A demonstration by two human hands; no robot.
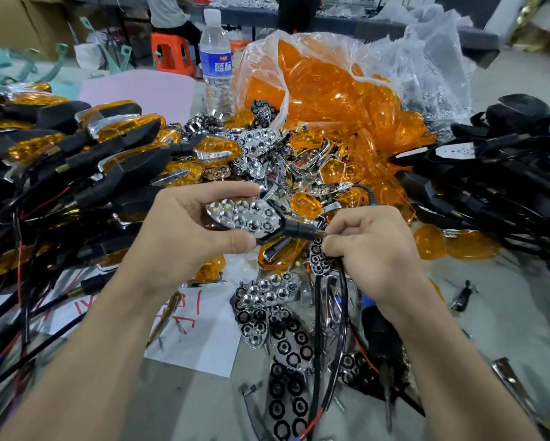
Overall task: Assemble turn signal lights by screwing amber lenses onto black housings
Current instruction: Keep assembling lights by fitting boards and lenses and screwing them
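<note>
A black plastic housing [294, 231] fitted with a chrome honeycomb reflector [245, 215] is held in front of the clear plastic bag [426, 68] of amber lenses, nearer the viewer and above the strewn parts. It is grasped by the left hand [184, 230], with the fingers curled over its upper edge and the thumb set against its lower edge; no amber lens is seen on it. The right hand [372, 249] is closed in a pinch at the tip of the housing's stem, where the black wires [340, 300] leave it and hang downwards.

Between the bag and the housing, a heap of loose chrome reflectors [260, 144] and single amber lenses [305, 205] is spread. To the left of the bag, finished amber-and-black turn signal lights [114, 135] are stacked, and a clear water bottle [216, 58] stands just beside the bag on that side. To the right of the bag, bare black housings with cables [506, 173] are piled. Further towards the viewer, a white paper sheet with red marks [203, 332] and a black-and-blue handled screwdriver [380, 332] are seen lying on the table.
</note>
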